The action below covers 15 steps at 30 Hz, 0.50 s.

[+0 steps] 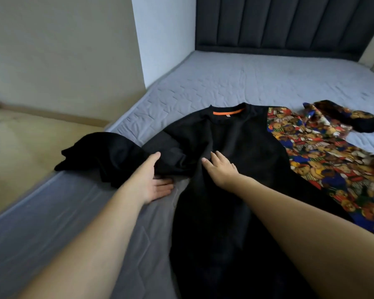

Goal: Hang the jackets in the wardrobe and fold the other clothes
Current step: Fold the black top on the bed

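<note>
A black sweatshirt (235,134) with an orange neck tape lies flat on the bed, collar toward the headboard. Its left sleeve (99,152) is bunched and hangs over the bed's left edge. My left hand (151,180) holds that sleeve near the armpit, with the thumb on top of the cloth and the fingers below it on the mattress. With its fingers spread, my right hand (220,169) presses flat on the chest of the sweatshirt. A teddy-bear print garment (324,156) lies to the right, partly under the sweatshirt.
The grey quilted mattress (246,83) stretches back to a dark padded headboard (289,22). The bed's left edge (30,201) drops to a beige floor (20,147). A wall corner (143,50) stands beside the bed at the left.
</note>
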Tool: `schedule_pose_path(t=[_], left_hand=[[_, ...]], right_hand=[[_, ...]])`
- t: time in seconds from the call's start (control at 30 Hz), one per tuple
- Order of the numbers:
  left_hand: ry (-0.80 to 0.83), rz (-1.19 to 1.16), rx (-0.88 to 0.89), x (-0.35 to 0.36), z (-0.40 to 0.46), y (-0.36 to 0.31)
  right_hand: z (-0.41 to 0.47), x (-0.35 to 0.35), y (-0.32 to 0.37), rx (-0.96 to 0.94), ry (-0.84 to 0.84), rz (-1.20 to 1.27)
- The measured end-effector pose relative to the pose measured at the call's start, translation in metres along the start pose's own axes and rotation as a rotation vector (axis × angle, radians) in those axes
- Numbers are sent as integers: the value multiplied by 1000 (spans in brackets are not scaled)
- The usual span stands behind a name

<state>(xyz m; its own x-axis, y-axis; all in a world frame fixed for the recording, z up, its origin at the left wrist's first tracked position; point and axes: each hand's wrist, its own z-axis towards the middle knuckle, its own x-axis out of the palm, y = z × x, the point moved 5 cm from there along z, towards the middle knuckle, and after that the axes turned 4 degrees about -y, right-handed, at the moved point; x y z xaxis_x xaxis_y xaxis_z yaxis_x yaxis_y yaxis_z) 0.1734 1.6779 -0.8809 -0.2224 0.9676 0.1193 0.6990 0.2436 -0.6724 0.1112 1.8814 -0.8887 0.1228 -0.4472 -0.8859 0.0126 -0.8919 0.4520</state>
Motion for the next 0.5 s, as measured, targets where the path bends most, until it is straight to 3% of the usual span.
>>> schedule_pose_path(t=[0.1,0.2,0.27,0.33,0.37,0.43,0.5], left_hand=[[-25,-398,168,29,20,-19],[-306,-637,392,-5,28,-83],[-457,-650,496,-49,27,-126],[-507,-544,465,-72,32,-131],[-444,-523,412,-73,39,-116],[-377,-559,306,-69,49,-75],[-497,-720,328,-82,47,-57]], right_hand=[[9,11,8,-66,3,-104],[21,7,0,-23,-69,-65],[24,8,-8,30,-35,-186],[30,17,-8,107,48,-346],[34,19,-1,140,50,-383],[48,17,27,119,-65,-302],[64,22,62,-23,-117,-151]])
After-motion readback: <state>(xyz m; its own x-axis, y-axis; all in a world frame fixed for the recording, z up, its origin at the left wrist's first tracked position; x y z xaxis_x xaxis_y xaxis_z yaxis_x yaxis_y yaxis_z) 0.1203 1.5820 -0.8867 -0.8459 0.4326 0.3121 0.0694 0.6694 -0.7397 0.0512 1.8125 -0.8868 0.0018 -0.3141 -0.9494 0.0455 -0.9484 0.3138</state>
